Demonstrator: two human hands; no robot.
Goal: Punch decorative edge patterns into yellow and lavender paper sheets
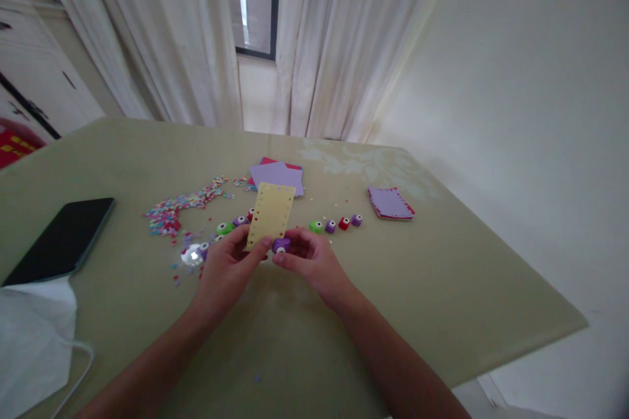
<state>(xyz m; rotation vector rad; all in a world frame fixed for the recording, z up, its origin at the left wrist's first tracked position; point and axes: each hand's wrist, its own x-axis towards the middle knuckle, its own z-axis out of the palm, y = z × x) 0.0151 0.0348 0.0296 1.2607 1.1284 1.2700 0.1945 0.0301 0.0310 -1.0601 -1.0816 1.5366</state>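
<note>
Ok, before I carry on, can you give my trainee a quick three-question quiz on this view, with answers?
1. Which hand holds the purple punch near the lower end of the yellow card?
2. True or false: in the picture, the dark-screened device lies left of the confetti.
3. In the row of four punches left of the purple-topped card stack, which colour is leftmost? A) purple B) red C) green

Key: 1. The right hand. 2. True. 3. C.
</note>
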